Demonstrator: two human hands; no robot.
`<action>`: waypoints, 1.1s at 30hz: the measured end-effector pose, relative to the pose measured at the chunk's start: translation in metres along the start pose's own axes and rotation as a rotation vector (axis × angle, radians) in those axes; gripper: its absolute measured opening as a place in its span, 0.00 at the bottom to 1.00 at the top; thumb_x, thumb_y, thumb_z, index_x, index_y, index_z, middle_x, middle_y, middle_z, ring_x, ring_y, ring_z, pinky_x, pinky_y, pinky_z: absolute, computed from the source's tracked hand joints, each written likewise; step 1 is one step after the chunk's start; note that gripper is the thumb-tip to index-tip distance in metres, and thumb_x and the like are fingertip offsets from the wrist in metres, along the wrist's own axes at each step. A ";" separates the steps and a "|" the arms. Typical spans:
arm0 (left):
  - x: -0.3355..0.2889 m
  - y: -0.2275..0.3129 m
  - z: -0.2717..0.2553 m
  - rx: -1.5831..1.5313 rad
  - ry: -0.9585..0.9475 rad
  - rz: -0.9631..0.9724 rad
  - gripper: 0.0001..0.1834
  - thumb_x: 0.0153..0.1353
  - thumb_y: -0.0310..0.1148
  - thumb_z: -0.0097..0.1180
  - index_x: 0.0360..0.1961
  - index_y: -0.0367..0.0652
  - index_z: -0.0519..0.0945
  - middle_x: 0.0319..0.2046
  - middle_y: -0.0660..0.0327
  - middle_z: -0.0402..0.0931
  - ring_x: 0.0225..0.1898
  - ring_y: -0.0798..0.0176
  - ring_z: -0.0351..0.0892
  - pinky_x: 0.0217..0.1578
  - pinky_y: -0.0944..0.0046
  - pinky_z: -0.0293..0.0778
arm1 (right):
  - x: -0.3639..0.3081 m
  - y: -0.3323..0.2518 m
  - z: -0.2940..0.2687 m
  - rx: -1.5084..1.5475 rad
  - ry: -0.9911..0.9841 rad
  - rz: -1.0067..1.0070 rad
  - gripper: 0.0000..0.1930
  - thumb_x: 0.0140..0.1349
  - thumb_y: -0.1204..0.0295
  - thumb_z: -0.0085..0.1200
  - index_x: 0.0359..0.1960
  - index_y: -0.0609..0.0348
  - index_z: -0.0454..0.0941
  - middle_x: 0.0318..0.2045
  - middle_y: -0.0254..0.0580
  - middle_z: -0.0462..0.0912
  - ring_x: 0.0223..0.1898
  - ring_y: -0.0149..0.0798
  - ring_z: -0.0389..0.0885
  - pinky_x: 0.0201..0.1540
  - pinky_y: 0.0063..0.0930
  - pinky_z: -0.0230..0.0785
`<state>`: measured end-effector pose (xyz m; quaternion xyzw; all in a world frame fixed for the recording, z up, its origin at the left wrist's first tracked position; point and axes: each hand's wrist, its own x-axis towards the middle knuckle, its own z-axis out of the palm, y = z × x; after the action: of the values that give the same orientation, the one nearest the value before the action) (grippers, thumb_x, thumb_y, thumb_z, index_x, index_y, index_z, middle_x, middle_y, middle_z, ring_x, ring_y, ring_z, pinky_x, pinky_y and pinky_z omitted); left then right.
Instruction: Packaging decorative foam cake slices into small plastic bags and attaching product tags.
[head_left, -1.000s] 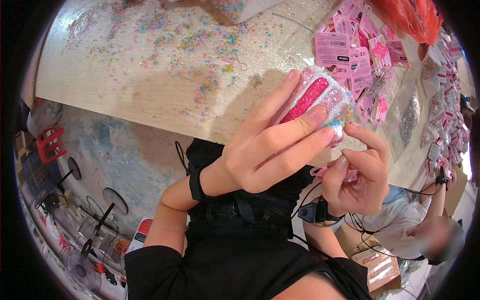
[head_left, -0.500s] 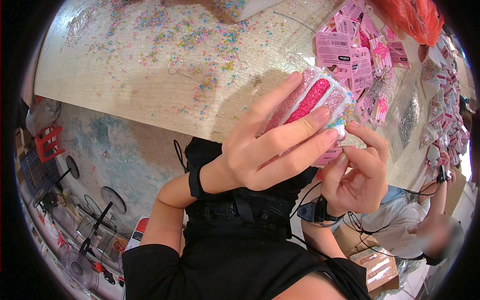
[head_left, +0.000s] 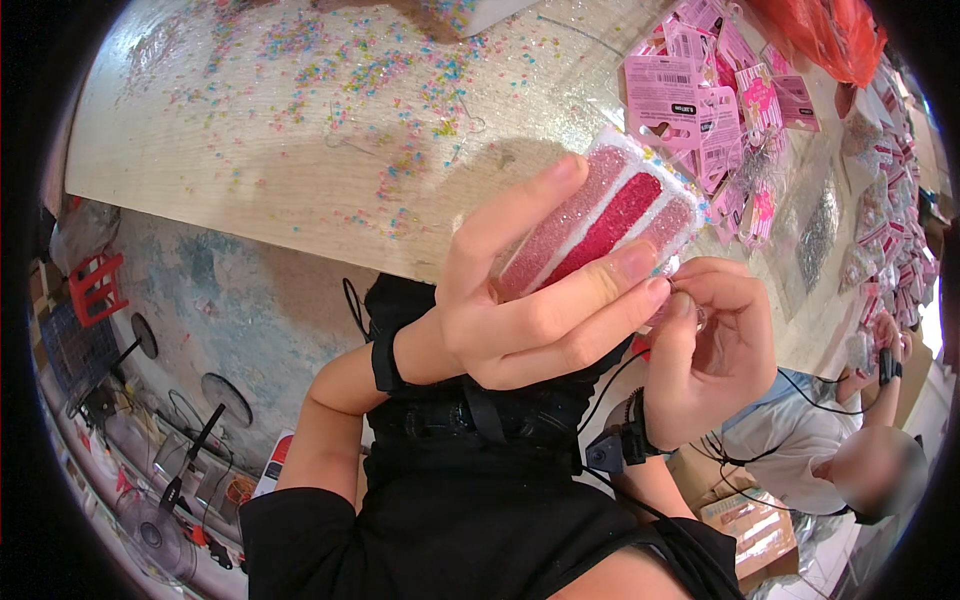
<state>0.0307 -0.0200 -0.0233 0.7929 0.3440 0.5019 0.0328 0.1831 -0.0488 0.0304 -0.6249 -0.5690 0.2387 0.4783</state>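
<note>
A glittery ornament shaped like a slice of layered cake (head_left: 618, 212), pink and deep red with white bands and small coloured beads along one edge, is held above the table's near edge. My left hand (head_left: 530, 300) wraps round it, fingers spread along its side. At its lower right corner my right hand (head_left: 715, 345) is closed in a pinch, fingertips touching or very near the left fingertips. What sits between the right thumb and forefinger is too small to make out. Tiny pastel beads (head_left: 405, 75) lie strewn over the pale wooden table (head_left: 200, 165).
Pink printed cards (head_left: 665, 95) pile up right of the ornament, beside clear plastic film (head_left: 815, 240) and a red plastic bag (head_left: 825, 40). Thin wire pieces (head_left: 475, 122) lie among the beads. Bagged pieces (head_left: 885, 220) line the far right, where another person (head_left: 800, 440) sits.
The ornament has tipped a little, turning more of its striped side up. My right hand's fingers have drawn in closer to its corner and curled tighter.
</note>
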 end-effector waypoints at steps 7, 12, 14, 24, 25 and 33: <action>0.002 0.000 0.006 0.062 0.138 0.006 0.17 0.41 0.28 0.67 0.37 0.53 0.84 0.42 0.73 0.79 0.47 0.48 0.76 0.43 0.64 0.79 | -0.001 -0.010 0.001 -0.094 -0.041 0.051 0.06 0.47 0.87 0.52 0.27 0.66 0.72 0.29 0.43 0.78 0.24 0.25 0.70 0.27 0.16 0.62; 0.000 0.003 0.004 0.044 0.063 -0.007 0.22 0.40 0.26 0.68 0.40 0.55 0.83 0.45 0.72 0.75 0.51 0.47 0.71 0.48 0.60 0.77 | 0.011 -0.008 -0.006 0.108 -0.077 0.178 0.06 0.48 0.86 0.52 0.28 0.65 0.73 0.28 0.42 0.78 0.21 0.25 0.69 0.24 0.17 0.62; -0.002 0.003 0.001 0.045 -0.024 -0.021 0.27 0.39 0.25 0.70 0.44 0.57 0.82 0.49 0.72 0.71 0.56 0.46 0.66 0.54 0.55 0.76 | 0.005 -0.012 -0.002 -0.242 -0.051 0.000 0.06 0.48 0.86 0.53 0.27 0.65 0.73 0.26 0.42 0.77 0.21 0.25 0.69 0.24 0.17 0.63; 0.001 0.004 -0.006 0.044 -0.111 -0.005 0.25 0.38 0.27 0.69 0.43 0.53 0.83 0.48 0.69 0.75 0.54 0.48 0.68 0.54 0.55 0.75 | 0.006 -0.008 -0.002 -0.264 -0.064 -0.071 0.06 0.46 0.87 0.51 0.26 0.66 0.72 0.26 0.41 0.77 0.22 0.23 0.70 0.22 0.17 0.62; 0.001 0.004 -0.008 0.020 -0.125 -0.035 0.24 0.38 0.27 0.69 0.43 0.53 0.83 0.47 0.69 0.75 0.54 0.48 0.68 0.54 0.55 0.74 | 0.005 -0.009 -0.001 -0.258 -0.076 -0.121 0.07 0.47 0.88 0.51 0.28 0.66 0.73 0.27 0.40 0.77 0.23 0.24 0.70 0.24 0.17 0.63; 0.009 0.006 0.002 0.042 0.043 -0.057 0.14 0.42 0.31 0.68 0.35 0.52 0.86 0.35 0.74 0.82 0.40 0.71 0.78 0.46 0.62 0.75 | 0.021 -0.017 -0.014 0.079 -0.190 0.234 0.06 0.51 0.87 0.50 0.30 0.67 0.72 0.28 0.41 0.77 0.23 0.24 0.72 0.26 0.17 0.64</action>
<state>0.0382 -0.0188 -0.0151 0.7723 0.3778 0.5102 0.0230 0.1922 -0.0351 0.0563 -0.6422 -0.5251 0.3730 0.4156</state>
